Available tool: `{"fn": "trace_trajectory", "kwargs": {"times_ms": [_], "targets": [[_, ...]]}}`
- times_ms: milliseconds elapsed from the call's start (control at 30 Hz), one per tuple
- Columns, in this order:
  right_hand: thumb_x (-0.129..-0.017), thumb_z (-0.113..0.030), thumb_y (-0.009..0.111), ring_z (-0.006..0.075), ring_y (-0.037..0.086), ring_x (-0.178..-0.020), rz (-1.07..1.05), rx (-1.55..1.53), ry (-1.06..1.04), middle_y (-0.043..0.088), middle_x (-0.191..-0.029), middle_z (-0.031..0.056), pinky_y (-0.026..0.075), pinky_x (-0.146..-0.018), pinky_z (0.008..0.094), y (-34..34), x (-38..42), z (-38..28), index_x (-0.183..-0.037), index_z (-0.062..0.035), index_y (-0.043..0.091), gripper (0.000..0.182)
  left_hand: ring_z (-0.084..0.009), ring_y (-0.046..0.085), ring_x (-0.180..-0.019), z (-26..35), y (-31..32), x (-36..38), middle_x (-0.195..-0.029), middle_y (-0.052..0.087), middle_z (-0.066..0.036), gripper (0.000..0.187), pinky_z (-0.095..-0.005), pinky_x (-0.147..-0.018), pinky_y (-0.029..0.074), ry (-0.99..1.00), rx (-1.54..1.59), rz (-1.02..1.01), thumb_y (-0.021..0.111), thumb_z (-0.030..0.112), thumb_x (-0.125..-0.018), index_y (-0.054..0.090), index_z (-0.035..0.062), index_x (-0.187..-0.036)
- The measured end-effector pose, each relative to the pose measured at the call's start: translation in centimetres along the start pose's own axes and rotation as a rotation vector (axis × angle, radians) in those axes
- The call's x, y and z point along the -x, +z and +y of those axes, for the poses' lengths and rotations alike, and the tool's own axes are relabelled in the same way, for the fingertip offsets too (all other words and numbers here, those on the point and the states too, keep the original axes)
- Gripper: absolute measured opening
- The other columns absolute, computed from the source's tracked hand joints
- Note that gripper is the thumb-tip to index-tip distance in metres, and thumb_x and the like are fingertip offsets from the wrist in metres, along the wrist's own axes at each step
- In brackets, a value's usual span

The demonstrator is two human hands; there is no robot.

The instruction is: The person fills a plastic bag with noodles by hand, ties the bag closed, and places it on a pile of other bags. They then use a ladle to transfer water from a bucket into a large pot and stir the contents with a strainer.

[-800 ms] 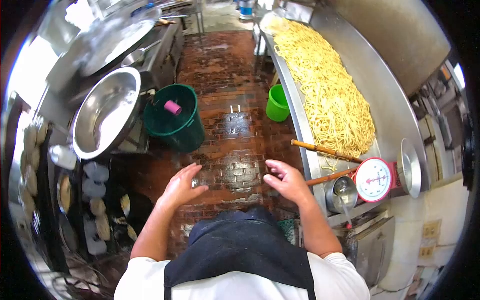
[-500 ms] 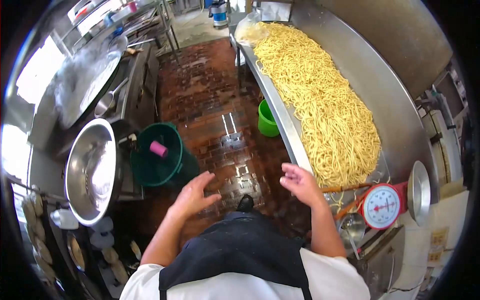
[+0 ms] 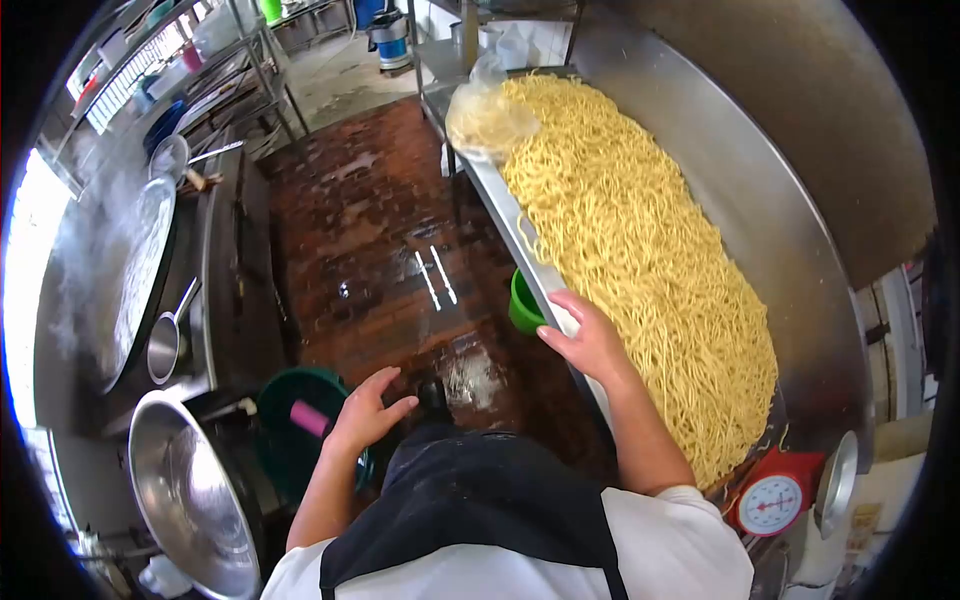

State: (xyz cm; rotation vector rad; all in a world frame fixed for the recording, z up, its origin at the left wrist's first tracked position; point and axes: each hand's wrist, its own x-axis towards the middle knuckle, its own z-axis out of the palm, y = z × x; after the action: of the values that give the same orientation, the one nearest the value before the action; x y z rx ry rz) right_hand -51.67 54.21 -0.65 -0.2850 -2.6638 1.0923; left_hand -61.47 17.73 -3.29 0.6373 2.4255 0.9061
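Pointing forward, thumb spread, my left grip (image 3: pixel 372 412) hangs near the dark-green bucket (image 3: pixel 275 450), my right grip (image 3: pixel 592 347) by the counter (image 3: pixel 505 212) and noodles (image 3: pixel 650 270), both released.

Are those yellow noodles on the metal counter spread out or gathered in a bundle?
Spread out: the noodles lie loose in a long, broad layer along the metal counter.
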Motion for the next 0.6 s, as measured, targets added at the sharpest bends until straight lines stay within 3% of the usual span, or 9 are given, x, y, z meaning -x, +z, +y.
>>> {"fn": "trace_trajectory", "kwargs": {"times_ms": [33,200,233,300,367,433,533,567,600], "targets": [[-0.081,-0.028,0.077,0.0328,0.055,-0.125,0.01,-0.042,0.122,0.059,-0.133,0.0189,0.042,-0.106,0.0378,-0.1,-1.4,0.8,-0.129,-0.0032,0.059,0.057,-0.033,0.05,-0.131,0.6,-1.3,-3.0,-0.14,0.054,-0.019,0.069,-0.0383,-0.107,0.041,0.011,0.015,-0.002,0.071,0.044,-0.085,0.053,0.0035,-0.137],[-0.078,-0.027,0.08,0.0341,0.049,-0.132,0.196,0.034,0.249,0.053,-0.14,0.0217,0.037,-0.111,0.0395,-2.3,-10.8,2.5,-0.135,-0.0019,0.052,0.068,-0.0327,0.051,-0.131,1.1,-9.1,-20.1,-0.139,0.054,-0.022,0.071,-0.0378,-0.107,0.041,0.211,0.143,-0.117,0.071,0.045,-0.086,0.051,-0.0004,-0.137],[-0.077,-0.027,0.08,0.0346,0.046,-0.134,0.28,0.068,0.275,0.05,-0.142,0.0226,0.036,-0.112,0.0401,-2.9,-12.5,2.8,-0.137,-0.0016,0.05,0.071,-0.0283,0.054,-0.127,2.3,-10.5,-23.2,-0.137,0.056,-0.02,0.067,-0.0363,-0.105,0.042,0.209,0.122,-0.124,0.069,0.04,-0.09,0.049,-0.0025,-0.138],[-0.076,-0.027,0.081,0.0358,0.041,-0.138,0.311,0.094,0.286,0.045,-0.147,0.0236,0.033,-0.114,0.0406,-4.0,-16.1,4.3,-0.14,-0.0021,0.047,0.077,-0.0245,0.052,-0.126,5.0,-12.9,-29.4,-0.136,0.057,-0.013,0.061,-0.0352,-0.108,0.038,0.205,0.424,-0.22,0.066,0.037,-0.093,0.05,0.003,-0.14],[-0.076,-0.028,0.081,0.0366,0.04,-0.139,0.333,0.223,0.254,0.043,-0.148,0.0246,0.032,-0.115,0.0417,-5.1,-20.7,5.7,-0.142,-0.0019,0.045,0.08,-0.0216,0.054,-0.122,6.8,-14.8,-36.2,-0.132,0.059,-0.009,0.056,-0.0343,-0.103,0.041,0.276,0.559,-0.154,0.063,0.036,-0.095,0.051,0.0048,-0.14],[-0.076,-0.031,0.081,0.0376,0.037,-0.14,0.326,0.238,0.258,0.038,-0.15,0.0253,0.03,-0.116,0.0431,-6.4,-26.4,8.1,-0.144,-0.0028,0.042,0.083,-0.0127,0.056,-0.112,9.3,-15.7,-42.5,-0.133,0.059,-0.006,0.053,-0.0277,-0.089,0.042,0.245,0.662,-0.073,0.061,0.035,-0.096,0.05,0.0066,-0.14],[-0.071,-0.036,0.083,0.0406,0.03,-0.143,0.266,0.328,0.224,0.03,-0.154,0.0279,0.027,-0.117,0.0461,-7.6,-36.3,12.1,-0.147,-0.0053,0.039,0.093,-0.0112,0.055,-0.107,12.9,-15.2,-51.0,-0.131,0.058,-0.006,0.06,-0.027,-0.086,0.042,0.292,0.625,-0.006,0.065,0.032,-0.095,0.044,0.0048,-0.144],[-0.07,-0.037,0.084,0.0415,0.028,-0.144,0.254,0.34,0.198,0.027,-0.155,0.0286,0.026,-0.117,0.0474,-7.7,-40.0,14.3,-0.148,-0.0064,0.038,0.096,-0.021,0.051,-0.123,14.0,-14.7,-53.6,-0.137,0.052,-0.016,0.067,-0.0344,-0.106,0.039,0.291,0.625,-0.033,0.07,0.023,-0.092,0.038,-0.0062,-0.143],[-0.067,-0.039,0.085,0.0425,0.026,-0.145,0.222,0.346,0.198,0.025,-0.156,0.029,0.026,-0.117,0.0486,-7.7,-43.8,16.6,-0.149,-0.0073,0.036,0.101,-0.022,0.05,-0.123,14.4,-13.7,-56.6,-0.137,0.052,-0.016,0.069,-0.035,-0.106,0.039,0.335,0.582,-0.03,0.071,0.024,-0.09,0.039,-0.0059,-0.143]]}}
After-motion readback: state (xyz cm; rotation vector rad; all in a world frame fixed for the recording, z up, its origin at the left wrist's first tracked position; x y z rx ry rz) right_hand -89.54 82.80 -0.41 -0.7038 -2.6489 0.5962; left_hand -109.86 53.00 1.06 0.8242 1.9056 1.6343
